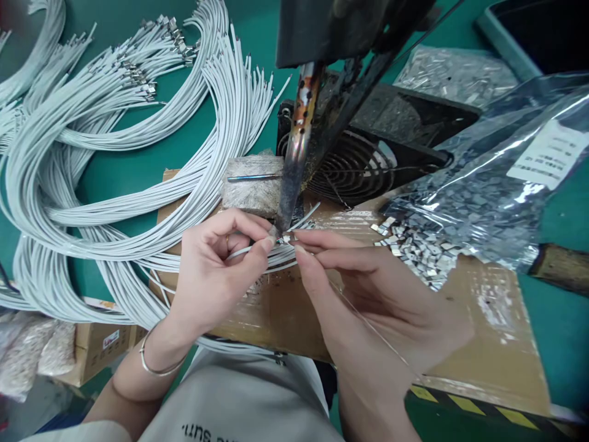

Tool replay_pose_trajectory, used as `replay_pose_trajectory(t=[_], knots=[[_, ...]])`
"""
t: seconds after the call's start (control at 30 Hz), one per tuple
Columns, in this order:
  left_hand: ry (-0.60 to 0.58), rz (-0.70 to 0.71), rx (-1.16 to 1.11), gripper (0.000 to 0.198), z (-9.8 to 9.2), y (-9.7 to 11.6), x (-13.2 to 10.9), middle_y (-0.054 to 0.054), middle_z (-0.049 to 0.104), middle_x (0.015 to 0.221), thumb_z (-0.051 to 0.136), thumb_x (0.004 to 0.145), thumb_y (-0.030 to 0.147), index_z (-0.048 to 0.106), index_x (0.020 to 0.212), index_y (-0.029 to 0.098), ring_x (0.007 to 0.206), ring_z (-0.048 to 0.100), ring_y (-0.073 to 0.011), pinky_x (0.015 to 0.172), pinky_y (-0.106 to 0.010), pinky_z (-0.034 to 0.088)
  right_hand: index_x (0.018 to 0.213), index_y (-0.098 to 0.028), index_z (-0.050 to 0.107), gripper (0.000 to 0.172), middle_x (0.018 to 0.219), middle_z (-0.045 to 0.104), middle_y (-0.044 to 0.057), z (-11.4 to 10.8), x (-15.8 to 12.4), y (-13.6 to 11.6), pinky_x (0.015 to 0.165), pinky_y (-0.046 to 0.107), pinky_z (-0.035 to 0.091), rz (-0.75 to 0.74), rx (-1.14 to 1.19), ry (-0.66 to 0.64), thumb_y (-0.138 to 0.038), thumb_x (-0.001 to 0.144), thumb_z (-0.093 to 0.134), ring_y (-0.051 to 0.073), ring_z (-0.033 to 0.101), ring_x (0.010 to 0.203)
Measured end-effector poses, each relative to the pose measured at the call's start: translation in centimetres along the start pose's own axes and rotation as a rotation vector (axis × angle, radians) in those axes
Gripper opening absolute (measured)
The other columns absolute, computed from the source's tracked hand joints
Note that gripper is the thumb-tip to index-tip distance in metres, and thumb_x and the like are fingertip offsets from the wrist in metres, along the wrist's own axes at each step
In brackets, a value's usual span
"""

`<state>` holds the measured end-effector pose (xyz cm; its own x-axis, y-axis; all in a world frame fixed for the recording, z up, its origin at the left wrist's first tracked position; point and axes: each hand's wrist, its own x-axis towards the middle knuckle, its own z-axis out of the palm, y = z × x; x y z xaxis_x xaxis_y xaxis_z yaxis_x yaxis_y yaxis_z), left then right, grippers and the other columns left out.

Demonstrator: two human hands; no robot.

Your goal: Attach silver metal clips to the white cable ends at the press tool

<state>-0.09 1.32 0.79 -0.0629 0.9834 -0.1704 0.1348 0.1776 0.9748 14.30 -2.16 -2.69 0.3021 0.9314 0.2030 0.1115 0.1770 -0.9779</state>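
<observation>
My left hand [225, 264] is closed, thumb and index finger pinching the end of a white cable [239, 252]. Just past those fingertips sits a small silver metal terminal [287, 237], right under the tip of a soldering iron [294, 153] that points down from above. From the other side my right hand [368, 282] comes in with its thumb and fingers pinched close to the terminal. A thin solder wire [368, 322] runs across its palm toward the pinch. The exact contact between fingertips, terminal and wire is too small to make out.
Large bundles of white cables [193, 178] fill the left side. A fan [354, 166] stands behind the iron, near a wrapped block [253, 184]. Loose metal terminals [423, 255] spill from a plastic bag [510, 184] onto cardboard [483, 331]. Another bag [455, 73] lies behind.
</observation>
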Motion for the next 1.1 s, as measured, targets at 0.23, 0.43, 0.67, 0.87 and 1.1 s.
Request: replay_pose_trajectory(t=[0.23, 0.43, 0.67, 0.87, 1.1], knots=[[0.007, 0.005, 0.035, 0.015, -0.25, 0.0, 0.07, -0.003, 0.075, 0.081, 0.081, 0.081, 0.008, 0.073, 0.071, 0.017, 0.05, 0.044, -0.0053, 0.045, -0.022, 0.03, 0.089, -0.026, 0.075, 0.026, 0.102, 0.085, 0.0, 0.14, 0.08, 0.12, 0.084, 0.034, 0.067, -0.016, -0.006, -0.011, -0.002, 0.083, 0.08, 0.021, 0.083, 0.093], [-0.004, 0.004, 0.032, 0.016, -0.17, -0.08, 0.02, -0.003, 0.074, 0.079, 0.08, 0.081, 0.01, 0.072, 0.069, 0.017, 0.051, 0.044, -0.006, 0.044, -0.022, 0.029, 0.092, -0.026, 0.076, 0.023, 0.102, 0.085, 0.001, 0.07, 0.02, 0.25, 0.081, 0.035, 0.067, -0.024, -0.013, -0.016, -0.004, 0.086, 0.078, 0.022, 0.082, 0.091], [0.019, 0.016, 0.053, 0.015, -0.03, 0.06, 0.0, -0.004, 0.076, 0.086, 0.082, 0.076, 0.006, 0.073, 0.07, 0.017, 0.053, 0.046, -0.0058, 0.045, -0.021, 0.03, 0.091, -0.027, 0.077, 0.025, 0.101, 0.085, -0.001, 0.21, -0.03, 0.29, 0.084, 0.032, 0.066, -0.016, 0.011, 0.008, -0.003, 0.086, 0.079, 0.02, 0.082, 0.094], [0.024, 0.044, 0.078, 0.015, 0.04, -0.03, -0.1, -0.005, 0.076, 0.089, 0.082, 0.079, 0.006, 0.074, 0.072, 0.017, 0.059, 0.051, -0.0076, 0.047, -0.021, 0.03, 0.092, -0.027, 0.078, 0.025, 0.099, 0.085, -0.002, 0.48, 0.06, 0.17, 0.082, 0.033, 0.067, -0.027, 0.019, 0.032, -0.003, 0.085, 0.08, 0.019, 0.082, 0.092], [0.026, 0.05, 0.088, 0.015, 0.01, -0.01, -0.25, -0.006, 0.076, 0.089, 0.083, 0.077, 0.007, 0.074, 0.072, 0.017, 0.059, 0.051, -0.0082, 0.046, -0.021, 0.03, 0.092, -0.027, 0.078, 0.028, 0.101, 0.085, -0.001, 0.4, 0.11, 0.2, 0.084, 0.033, 0.066, -0.045, 0.012, 0.025, 0.0, 0.083, 0.08, 0.02, 0.082, 0.092]])
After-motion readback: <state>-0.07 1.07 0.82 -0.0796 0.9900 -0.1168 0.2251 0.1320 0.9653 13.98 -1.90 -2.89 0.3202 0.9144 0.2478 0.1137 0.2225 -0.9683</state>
